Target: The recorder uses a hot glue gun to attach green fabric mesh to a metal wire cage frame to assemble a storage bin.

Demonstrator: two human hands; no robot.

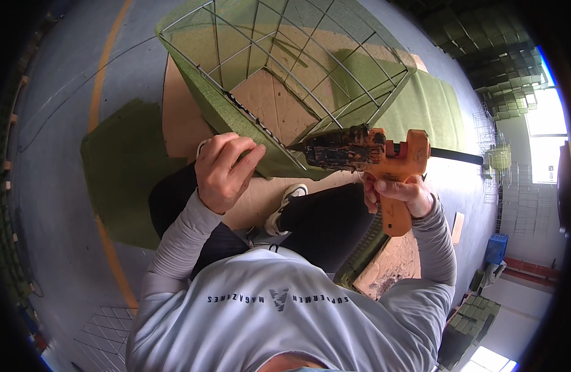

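My right hand [400, 191] is closed round the handle of an orange glue gun [395, 214]. Its front is crusted with dark residue, and a black stick [456, 155] runs out of its back. The nozzle meets the near-left rim of a wire-mesh basket frame [310, 96], which has green woven fabric [208, 102] around its sides. A blackish bead [251, 113] runs along that rim. Just left of the nozzle, my left hand [226, 170] pinches the fabric's edge, fingertips together.
Brown cardboard [180, 111] lies under the frame. A dark green fabric piece [121, 173] is on the grey floor to the left, near a yellow line [99, 80]. Stacked green goods [483, 43] stand far right; a blue crate [496, 249] is at the right. My shoes [285, 208] are below the frame.
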